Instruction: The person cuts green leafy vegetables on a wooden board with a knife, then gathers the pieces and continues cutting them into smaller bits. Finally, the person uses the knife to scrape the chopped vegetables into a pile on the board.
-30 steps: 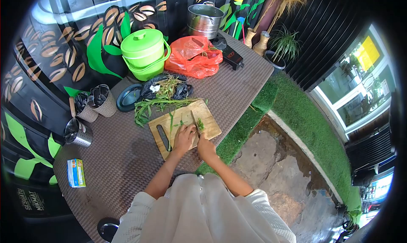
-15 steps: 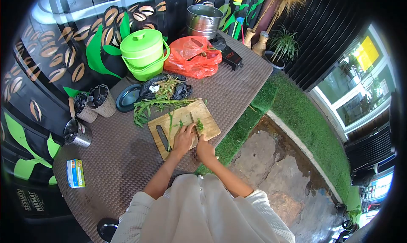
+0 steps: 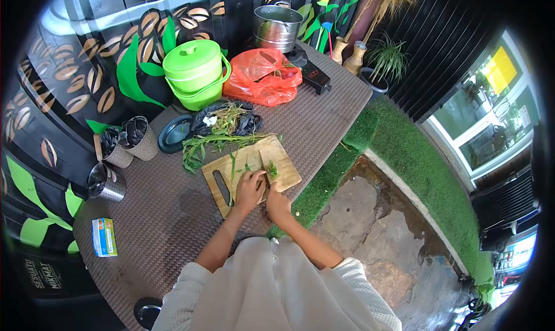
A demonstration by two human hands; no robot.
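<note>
Near table edge [image 3: 332,136], cutting board [image 3: 287,164], left fingers [image 3: 253,183] together on greens [image 3: 233,168], right fingers [image 3: 276,203] clamped on knife [image 3: 265,162]

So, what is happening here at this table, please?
A person is cutting greens on a wooden cutting board at the near edge of the table. The right hand grips a knife, whose blade lies across the board beside a small pile of chopped greens. The left hand holds the green stems down on the board, next to the blade. More uncut leafy stalks lie just beyond the board, in front of a black bag.
</note>
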